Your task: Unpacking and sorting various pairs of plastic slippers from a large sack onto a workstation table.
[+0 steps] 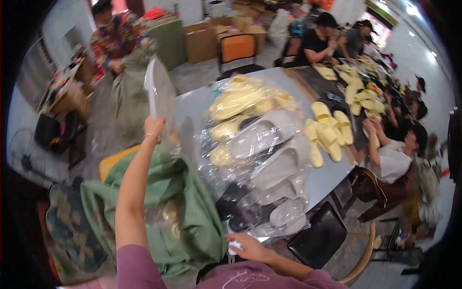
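My left hand [154, 127] is raised with its arm stretched forward, closed around the end of a light grey slipper [161, 89] held upright. Clear plastic shows around and below that hand. Down by my body, my right hand [251, 248] is at the rim of a green sack [187, 216], its fingers bent around a small white piece that I cannot make out. Inside the sack, some yellow bagged things show. On the table [185, 103] beside it lies a pile of plastic-wrapped slippers, with yellow ones [240, 103], grey ones [262, 137] and black ones [236, 200].
Loose yellow slippers [329, 127] lie at the table's right side. A person [115, 38] at the far left handles another sack [132, 91]. Several people sit along a dark table [313, 82] at right. Chairs [320, 233] and cardboard boxes [202, 43] stand around.
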{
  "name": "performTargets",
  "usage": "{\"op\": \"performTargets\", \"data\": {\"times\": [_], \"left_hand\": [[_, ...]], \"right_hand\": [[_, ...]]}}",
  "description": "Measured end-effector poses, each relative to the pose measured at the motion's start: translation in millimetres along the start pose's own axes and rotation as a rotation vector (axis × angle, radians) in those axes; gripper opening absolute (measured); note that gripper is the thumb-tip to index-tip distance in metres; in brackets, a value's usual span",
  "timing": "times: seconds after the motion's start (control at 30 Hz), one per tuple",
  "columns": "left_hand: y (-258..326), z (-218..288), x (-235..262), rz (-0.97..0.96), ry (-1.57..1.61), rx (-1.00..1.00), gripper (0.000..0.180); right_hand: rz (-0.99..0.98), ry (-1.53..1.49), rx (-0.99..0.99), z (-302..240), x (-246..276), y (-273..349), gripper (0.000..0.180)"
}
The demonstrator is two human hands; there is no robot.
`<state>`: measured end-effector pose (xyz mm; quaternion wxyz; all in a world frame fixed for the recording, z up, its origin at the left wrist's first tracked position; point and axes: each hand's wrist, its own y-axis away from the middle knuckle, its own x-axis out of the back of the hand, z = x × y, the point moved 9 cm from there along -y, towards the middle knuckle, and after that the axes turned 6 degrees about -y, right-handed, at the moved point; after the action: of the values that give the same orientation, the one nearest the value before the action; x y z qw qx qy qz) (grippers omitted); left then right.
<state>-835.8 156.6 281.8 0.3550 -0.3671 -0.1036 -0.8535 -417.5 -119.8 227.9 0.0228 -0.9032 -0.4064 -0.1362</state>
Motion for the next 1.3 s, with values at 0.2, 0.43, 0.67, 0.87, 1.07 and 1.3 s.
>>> {"op": "performTargets", "data": {"times": [0.2,0.43,0.67,0.87,1.07,1.3], "left_hand": [[-7.5,54.5,-114.3,0.087,-0.525,-0.285,0.045],[-69.5,-115.0,-291.3,-0.474,-0.737,-0.194,0.044],[-22.8,-72.4,-306.7,-0.610,-0.485,-0.355,0.059],[51.3,27.7,-73.0,-0.401,0.244,-0.391,0.039],[264.3,-8.2,66.1,-0.432,-0.292,-1.049,0.017],[237.4,-265.5,118.9,-0.776,-0.905,-0.435,0.040]], "right_hand": [[-0.023,0.168,0.020,28.6,20.4,11.7,0.032],[-0.087,0.132,-0.148,30.0,35.3,11.7,0.029],[0.021,0.220,-0.026,38.5,31.1,8.9,0.030],[-0.341,0.249,0.085,28.7,-31.8,-8.6,0.035],[-0.288,0.128,0.203,-6.1,-68.0,-72.6,0.031],[-0.129,0.169,0.216,-4.1,-162.7,-166.9,0.056]]}}
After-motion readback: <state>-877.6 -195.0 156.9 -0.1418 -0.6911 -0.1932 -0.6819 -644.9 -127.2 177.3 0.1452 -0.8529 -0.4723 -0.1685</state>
